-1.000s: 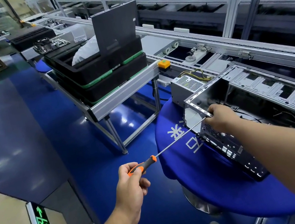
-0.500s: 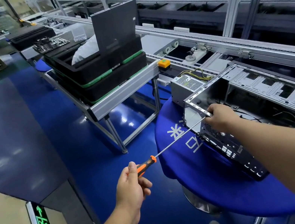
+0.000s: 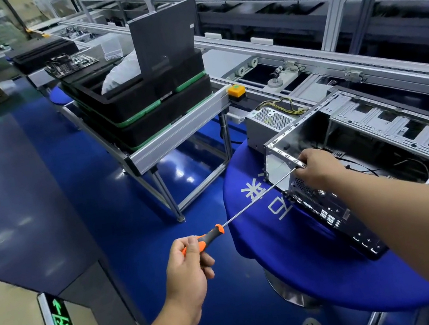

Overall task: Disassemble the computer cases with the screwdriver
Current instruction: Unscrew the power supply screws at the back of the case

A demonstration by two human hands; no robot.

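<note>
Fingers of left hand (image 3: pixel 188 270) curled round orange-and-black handle of screwdriver (image 3: pixel 247 207); long steel shaft runs up and rightward to near top corner of computer case (image 3: pixel 370 140). Right hand (image 3: pixel 319 168) at that same corner, fingers pinched together at shaft tip and case rim. Case, 1 open metal chassis, lies on blue round table (image 3: pixel 304 255). Power supply (image 3: pixel 267 121) directly behind case. Stacked black trays (image 3: pixel 145 102) well left of case.
</note>
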